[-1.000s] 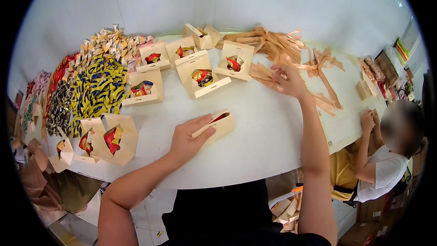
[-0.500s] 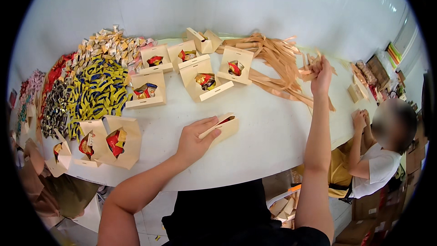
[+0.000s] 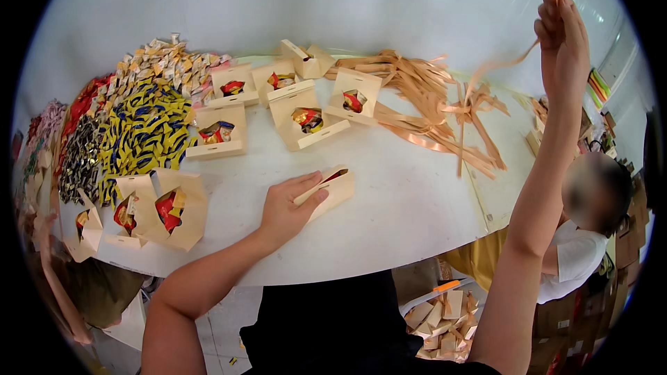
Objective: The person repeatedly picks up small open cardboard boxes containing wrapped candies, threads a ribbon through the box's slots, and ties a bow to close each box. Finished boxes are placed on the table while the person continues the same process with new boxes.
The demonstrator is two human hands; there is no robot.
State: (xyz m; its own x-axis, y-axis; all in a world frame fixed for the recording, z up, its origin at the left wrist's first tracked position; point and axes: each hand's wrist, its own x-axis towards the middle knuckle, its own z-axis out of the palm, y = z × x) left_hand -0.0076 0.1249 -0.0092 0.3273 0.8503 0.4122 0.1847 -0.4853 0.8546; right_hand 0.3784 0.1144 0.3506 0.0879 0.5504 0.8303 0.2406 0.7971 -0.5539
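Peach ribbon (image 3: 500, 64) trails, in the head view, from the pinching fingers of the raised right hand (image 3: 563, 31). Between thumb and fingers, the left hand (image 3: 290, 205) clasps a cream box (image 3: 338, 193) on the table (image 3: 396, 229). The step looks like picking out one ribbon; next probably calls for lowering it to the box.

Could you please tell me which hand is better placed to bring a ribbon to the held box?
Probably the right hand: it is raised and holding a ribbon, whereas the left hand is occupied gripping the box.
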